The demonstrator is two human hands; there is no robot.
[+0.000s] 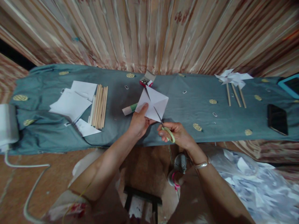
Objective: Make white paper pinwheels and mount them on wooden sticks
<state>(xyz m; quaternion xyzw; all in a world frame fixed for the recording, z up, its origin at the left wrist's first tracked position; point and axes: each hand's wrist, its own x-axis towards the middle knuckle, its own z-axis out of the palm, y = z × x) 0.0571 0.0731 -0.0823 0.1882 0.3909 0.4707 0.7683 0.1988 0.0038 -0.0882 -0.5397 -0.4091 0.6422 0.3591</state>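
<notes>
My left hand [139, 123] pinches a square of white paper [160, 99], thumb on top and fingers beneath. A dark slit runs in from the paper's upper left corner toward its middle. My right hand [176, 133] grips a pair of scissors [168, 133] with pale green handles. Their blade lies over the paper's lower right part, its tip close to the middle. Partly under the paper lies a green and beige tube [129, 109]. Just behind it stands a small opened red box [144, 82] with tiny metallic pieces inside.
On the left are white paper sheets [72, 102] and several wooden sticks [100, 107]. Paper pinwheels [233, 77] on sticks lie at the right, near a phone [277, 119] and a blue-edged device [291, 85]. A white appliance [8, 127] sits far left; a bag of paper pieces [259, 177] is below right.
</notes>
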